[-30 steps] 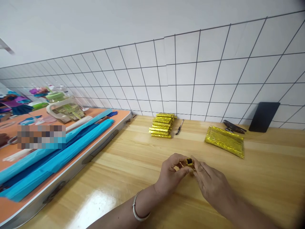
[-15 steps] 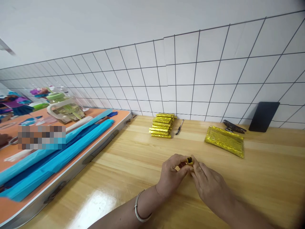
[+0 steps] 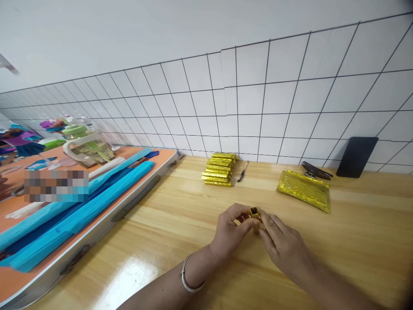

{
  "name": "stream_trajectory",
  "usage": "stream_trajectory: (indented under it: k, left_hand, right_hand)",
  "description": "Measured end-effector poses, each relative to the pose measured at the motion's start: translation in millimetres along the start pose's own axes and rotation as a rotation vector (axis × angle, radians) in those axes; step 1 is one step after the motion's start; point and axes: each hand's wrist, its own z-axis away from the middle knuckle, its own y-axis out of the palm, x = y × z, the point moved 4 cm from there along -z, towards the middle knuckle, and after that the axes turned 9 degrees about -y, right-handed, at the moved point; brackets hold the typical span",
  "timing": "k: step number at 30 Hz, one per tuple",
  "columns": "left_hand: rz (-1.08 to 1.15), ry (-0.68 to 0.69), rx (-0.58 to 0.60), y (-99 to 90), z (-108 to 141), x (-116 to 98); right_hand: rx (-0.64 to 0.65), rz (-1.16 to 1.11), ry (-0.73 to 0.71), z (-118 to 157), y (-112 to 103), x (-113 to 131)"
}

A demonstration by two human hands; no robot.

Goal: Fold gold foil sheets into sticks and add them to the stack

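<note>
Head view: why do the left hand (image 3: 229, 231) and right hand (image 3: 286, 247) both pinch the tube (image 3: 254, 215)?

"Maybe so it can't tip. It's five o'clock from the pile (image 3: 218, 170), likely for room."

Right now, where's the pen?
In the head view, the pen lies on the wooden table, just right of the stacked gold foil pieces, near the grid-lined wall.
</note>
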Motion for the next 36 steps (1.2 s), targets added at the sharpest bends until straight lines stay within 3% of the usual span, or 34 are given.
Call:
stream_trajectory:
  k: [5,12,16,24,36]
  left_hand:
    - [0.369,-0.222,0.027,-7.1,-9.3,14.6]
    - [0.629,-0.307,0.028,-13.1,-11.6,25.1]
    - [0.55,-0.27,0.037,-16.2,-14.2,25.6]
    - [0.074,-0.012,0.134,-24.0,-20.8,28.1]
    - [0.151,-0.051,0.09,-24.4,-25.5,34.9]
  right_hand:
    - [0.07,-0.275,0.168,8.9,19.1,-26.8]
    - [0.055,-0.633,0.319,15.3,36.6,-38.3]
    - [0.045,-0.656,0.362,14.6,34.3,-41.1]
    - [0.059,-0.454,0.243,13.8,30.8,-50.8]
    - [0.035,-0.51,0.229,13.4,27.3,-51.1]
